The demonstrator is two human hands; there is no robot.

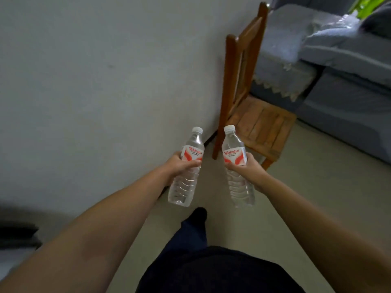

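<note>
I hold two clear plastic water bottles with red-and-white labels and white caps, both upright and slightly tilted, out in front of me above the floor. My left hand [179, 164] grips the left bottle [187, 166] round its middle, just under the label. My right hand [250, 168] grips the right bottle [236, 163] the same way. The bottles are a short gap apart and do not touch. Both caps are on.
A wooden chair [254, 115] stands against the white wall [105, 81] just beyond the bottles. A grey sofa [338, 81] with a lace-edged cover fills the right. Pale floor [306, 187] lies below; my dark-trousered leg [194, 229] steps forward. A dark object sits at the far left edge.
</note>
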